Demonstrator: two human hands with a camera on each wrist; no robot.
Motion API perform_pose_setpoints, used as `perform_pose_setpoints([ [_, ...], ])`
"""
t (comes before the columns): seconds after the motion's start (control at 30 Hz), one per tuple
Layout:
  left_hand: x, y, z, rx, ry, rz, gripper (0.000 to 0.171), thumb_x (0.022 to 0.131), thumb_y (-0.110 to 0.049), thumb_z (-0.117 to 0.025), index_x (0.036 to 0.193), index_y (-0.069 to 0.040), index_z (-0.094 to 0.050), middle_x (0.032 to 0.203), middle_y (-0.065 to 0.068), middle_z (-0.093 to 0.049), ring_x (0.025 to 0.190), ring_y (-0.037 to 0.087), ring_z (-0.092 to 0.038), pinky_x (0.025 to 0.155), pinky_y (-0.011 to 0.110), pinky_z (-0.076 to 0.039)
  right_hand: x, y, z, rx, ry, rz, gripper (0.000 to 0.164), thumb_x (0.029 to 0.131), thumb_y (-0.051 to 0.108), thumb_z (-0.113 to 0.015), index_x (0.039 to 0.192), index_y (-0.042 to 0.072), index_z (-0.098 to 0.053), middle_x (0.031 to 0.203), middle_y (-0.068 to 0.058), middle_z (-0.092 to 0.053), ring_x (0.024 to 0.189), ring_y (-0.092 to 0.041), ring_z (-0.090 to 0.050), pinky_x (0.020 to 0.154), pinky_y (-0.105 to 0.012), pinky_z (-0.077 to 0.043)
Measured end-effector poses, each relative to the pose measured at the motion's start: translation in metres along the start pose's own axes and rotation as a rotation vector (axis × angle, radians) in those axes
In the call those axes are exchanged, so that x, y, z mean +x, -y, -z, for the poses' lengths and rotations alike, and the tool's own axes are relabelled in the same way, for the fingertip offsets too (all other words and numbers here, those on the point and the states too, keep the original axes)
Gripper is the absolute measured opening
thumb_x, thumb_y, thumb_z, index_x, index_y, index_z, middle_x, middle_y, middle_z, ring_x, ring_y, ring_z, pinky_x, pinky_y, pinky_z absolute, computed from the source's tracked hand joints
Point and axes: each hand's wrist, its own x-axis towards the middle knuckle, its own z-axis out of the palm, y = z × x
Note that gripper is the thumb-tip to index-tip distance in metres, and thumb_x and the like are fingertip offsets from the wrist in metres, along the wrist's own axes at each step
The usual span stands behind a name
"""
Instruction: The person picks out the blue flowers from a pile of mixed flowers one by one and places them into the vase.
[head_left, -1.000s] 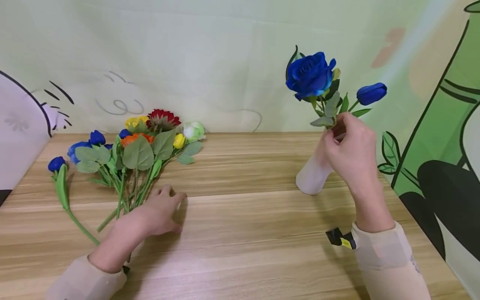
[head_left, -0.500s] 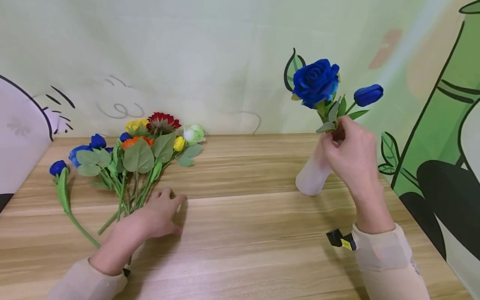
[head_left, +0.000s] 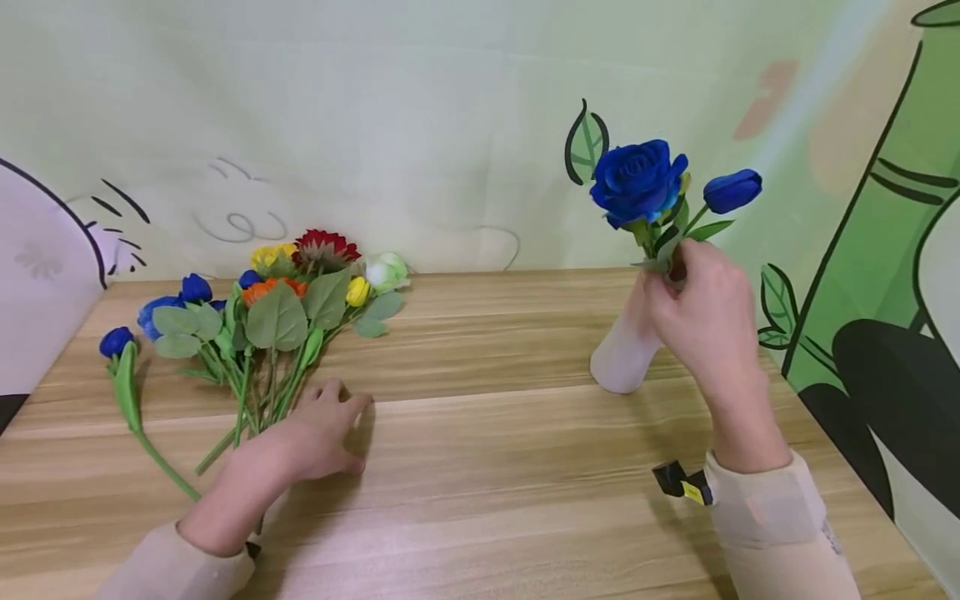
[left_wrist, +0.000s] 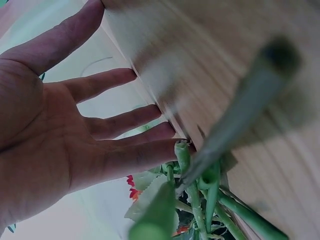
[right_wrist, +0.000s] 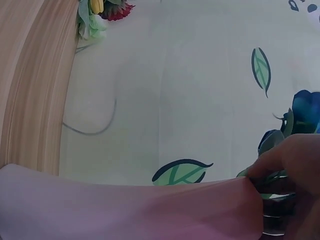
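Observation:
On the right, my right hand (head_left: 705, 308) pinches the stem of a blue rose (head_left: 639, 179) just over the mouth of a white vase (head_left: 626, 354). A blue tulip (head_left: 733, 192) leans out of the vase to the right. In the right wrist view the vase (right_wrist: 130, 210) lies across the bottom, with the fingers at its rim. My left hand (head_left: 318, 433) rests on the table, fingers spread, beside the stems of a pile of artificial flowers (head_left: 277, 317). Its palm and fingers hold nothing in the left wrist view, where cut stem ends (left_wrist: 205, 185) show close by.
A single blue tulip (head_left: 117, 342) lies at the left of the pile, its stem running under my left forearm. The wooden table (head_left: 480, 467) ends at a printed backdrop (head_left: 450, 133). A black wrist camera (head_left: 678, 482) hangs by the right sleeve.
The blue rose has come down and slightly right, its leaves now lower at the vase mouth. My right hand keeps its pinch near the rim. The left hand has stayed in place.

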Motion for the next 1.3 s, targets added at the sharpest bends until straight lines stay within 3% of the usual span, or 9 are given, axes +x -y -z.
perform_pose_setpoints([
  [0.1,0.000,0.000,-0.001,-0.003,-0.002,0.002,0.081,0.079,-0.026,-0.091,0.145,-0.001,-0.050,0.136,0.033,-0.042,0.130,0.057,-0.036,0.097,0.068,-0.043,-0.001,-0.001,0.001,-0.009,0.022,-0.009,0.007,0.089,0.001,-0.060,0.086,-0.005,-0.058,0.081,-0.020,-0.058,0.068,-0.035,-0.051,0.061,-0.045,-0.039],
  [0.17,0.000,0.000,-0.001,-0.003,-0.002,0.000,0.081,0.080,-0.026,-0.091,0.145,-0.001,-0.050,0.136,0.033,-0.042,0.130,0.057,-0.036,0.097,0.068,-0.043,-0.001,-0.001,0.002,0.009,0.043,-0.024,0.011,0.090,0.002,-0.061,0.095,-0.008,-0.060,0.086,-0.022,-0.059,0.073,-0.037,-0.055,0.063,-0.047,-0.043],
  [0.37,-0.001,0.000,-0.003,-0.014,0.004,0.001,0.079,0.081,-0.025,-0.090,0.144,-0.001,-0.050,0.136,0.033,-0.041,0.131,0.057,-0.036,0.097,0.068,-0.043,-0.002,0.004,0.006,0.082,0.082,-0.057,0.052,0.089,0.000,-0.062,0.138,-0.009,-0.048,0.115,-0.025,-0.058,0.098,-0.040,-0.061,0.079,-0.054,-0.052],
  [0.5,-0.001,0.001,-0.003,-0.012,0.001,0.001,0.079,0.080,-0.025,-0.090,0.144,-0.002,-0.051,0.137,0.034,-0.041,0.131,0.057,-0.036,0.098,0.068,-0.043,-0.003,0.008,0.008,0.113,0.068,-0.027,0.064,0.086,-0.001,-0.059,0.146,-0.007,-0.042,0.123,-0.025,-0.052,0.102,-0.038,-0.054,0.081,-0.052,-0.047],
  [0.6,0.000,0.001,-0.002,-0.008,-0.001,0.000,0.080,0.080,-0.026,-0.091,0.145,-0.002,-0.050,0.137,0.034,-0.041,0.131,0.057,-0.036,0.098,0.068,-0.043,-0.001,0.010,0.006,0.144,0.016,0.019,0.057,0.086,0.000,-0.060,0.141,-0.009,-0.047,0.121,-0.025,-0.051,0.097,-0.036,-0.051,0.077,-0.045,-0.045],
  [0.77,0.000,0.001,-0.001,-0.007,0.004,0.003,0.080,0.080,-0.026,-0.091,0.145,-0.002,-0.050,0.138,0.034,-0.040,0.132,0.057,-0.036,0.098,0.068,-0.043,0.004,0.010,-0.001,0.177,-0.124,0.081,0.027,0.094,0.009,-0.070,0.110,-0.012,-0.063,0.104,-0.024,-0.059,0.085,-0.035,-0.056,0.070,-0.037,-0.043],
  [0.9,-0.001,0.000,-0.001,-0.010,0.010,0.005,0.080,0.081,-0.026,-0.090,0.146,-0.002,-0.050,0.138,0.034,-0.040,0.132,0.057,-0.035,0.098,0.068,-0.043,0.006,0.008,-0.004,0.169,-0.176,0.089,0.017,0.096,0.007,-0.070,0.094,-0.009,-0.065,0.094,-0.022,-0.063,0.080,-0.034,-0.059,0.067,-0.034,-0.041],
  [1.07,-0.002,-0.001,0.000,-0.007,0.011,0.009,0.080,0.081,-0.026,-0.090,0.146,-0.002,-0.049,0.139,0.035,-0.039,0.133,0.058,-0.034,0.099,0.068,-0.042,0.006,0.004,-0.004,0.128,-0.167,0.062,0.014,0.094,0.004,-0.069,0.088,-0.008,-0.067,0.093,-0.022,-0.067,0.078,-0.035,-0.063,0.064,-0.035,-0.042],
  [1.3,-0.001,-0.001,0.000,0.012,0.006,0.010,0.083,0.079,-0.027,-0.091,0.146,-0.002,-0.050,0.138,0.035,-0.040,0.131,0.058,-0.035,0.098,0.068,-0.043,0.005,-0.001,0.002,0.055,-0.045,-0.033,0.016,0.090,0.005,-0.066,0.080,-0.006,-0.066,0.091,-0.021,-0.063,0.081,-0.038,-0.058,0.067,-0.045,-0.039],
])
